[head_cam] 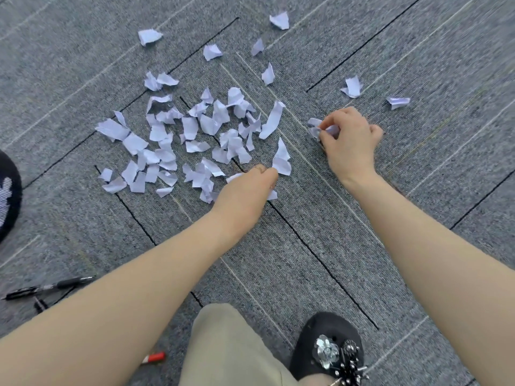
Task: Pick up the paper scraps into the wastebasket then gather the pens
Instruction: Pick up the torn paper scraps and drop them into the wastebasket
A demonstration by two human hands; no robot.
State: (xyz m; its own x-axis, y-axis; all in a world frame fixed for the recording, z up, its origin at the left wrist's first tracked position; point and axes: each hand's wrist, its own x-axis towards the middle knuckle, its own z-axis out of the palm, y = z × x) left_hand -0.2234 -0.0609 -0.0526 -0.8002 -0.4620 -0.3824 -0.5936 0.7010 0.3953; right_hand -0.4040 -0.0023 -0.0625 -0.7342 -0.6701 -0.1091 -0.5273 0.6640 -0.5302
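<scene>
Several torn white paper scraps (195,135) lie spread over the grey carpet, most in a loose heap left of centre. My left hand (248,196) reaches into the heap's near edge, and its fingers grip scraps (271,195) that show under the palm. My right hand (348,140) is to the right of the heap and pinches a few scraps (316,126) at its fingertips. A black pen (47,286) lies on the carpet at the lower left. A red pen end (154,358) shows below my left forearm. No wastebasket is in view.
Stray scraps lie farther off at the top (280,20) and right (398,101). A dark round object (8,196) sits at the left edge. My knee in beige trousers (223,346) and a black decorated shoe (328,349) are at the bottom.
</scene>
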